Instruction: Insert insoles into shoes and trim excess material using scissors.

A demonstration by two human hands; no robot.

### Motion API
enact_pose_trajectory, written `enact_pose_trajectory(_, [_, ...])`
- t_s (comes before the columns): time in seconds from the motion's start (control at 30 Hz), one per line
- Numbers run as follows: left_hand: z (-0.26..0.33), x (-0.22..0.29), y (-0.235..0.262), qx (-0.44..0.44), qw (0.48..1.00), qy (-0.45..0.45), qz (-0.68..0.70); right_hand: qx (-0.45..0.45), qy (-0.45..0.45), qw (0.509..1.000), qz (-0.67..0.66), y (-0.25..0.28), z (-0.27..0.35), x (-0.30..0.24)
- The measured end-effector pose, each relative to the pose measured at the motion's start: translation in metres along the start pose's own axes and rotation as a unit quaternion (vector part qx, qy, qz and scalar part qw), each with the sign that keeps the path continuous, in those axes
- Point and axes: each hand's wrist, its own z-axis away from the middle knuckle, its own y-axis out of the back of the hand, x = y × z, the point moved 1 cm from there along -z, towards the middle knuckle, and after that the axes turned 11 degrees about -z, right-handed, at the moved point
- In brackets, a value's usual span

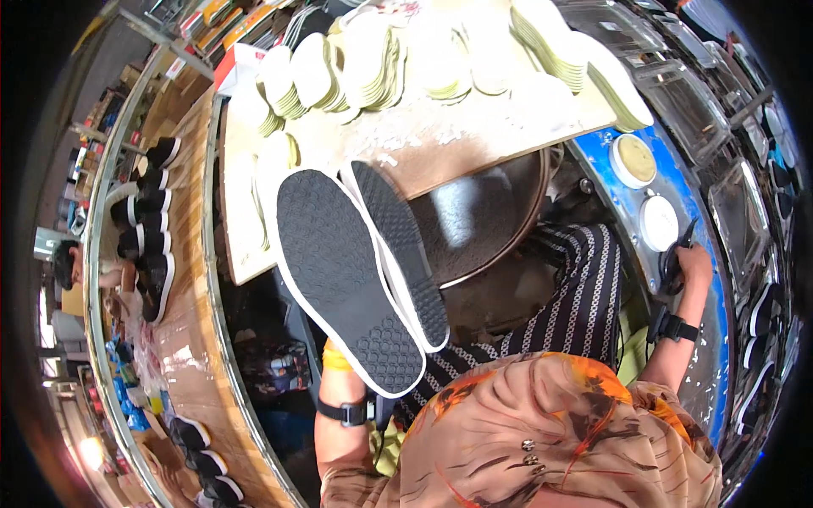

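A pair of black shoes (360,271) with white-edged soles was held up sole-first, close under the camera, above the lap in striped trousers (576,296); the left hand (337,356) was hidden behind the heels, so its grip could not be told, though a yellow glove was glimpsed there; the right hand (690,264) was closed around a dark tool (673,269) at the blue bench edge (677,182), just beside two round tins (645,190); stacked pale insoles (373,63) were spread on the board beyond.

A shoe factory — stacked pale insoles (440,59) at top, finished black shoes (148,220) lining the conveyor (190,339) at left.
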Motion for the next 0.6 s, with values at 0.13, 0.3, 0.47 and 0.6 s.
enact_pose_trajectory(0.13, [-0.046,0.008,-0.004,-0.056,0.992,-0.109,-0.014,0.093,0.128,0.987,-0.027,0.032,0.041,-0.065])
enact_pose_trajectory(0.3, [-0.079,0.030,-0.046,0.062,0.806,-0.348,-0.474,-0.210,0.447,0.817,-0.298,0.010,0.132,-0.173])
enact_pose_trajectory(0.47, [-0.081,0.059,-0.087,-0.041,0.672,-0.240,-0.699,-0.356,0.670,0.634,-0.148,-0.034,0.225,-0.247])
enact_pose_trajectory(0.6, [-0.073,0.129,-0.079,-0.278,0.676,-0.135,-0.669,-0.467,0.651,0.599,-0.010,-0.023,0.190,-0.291])
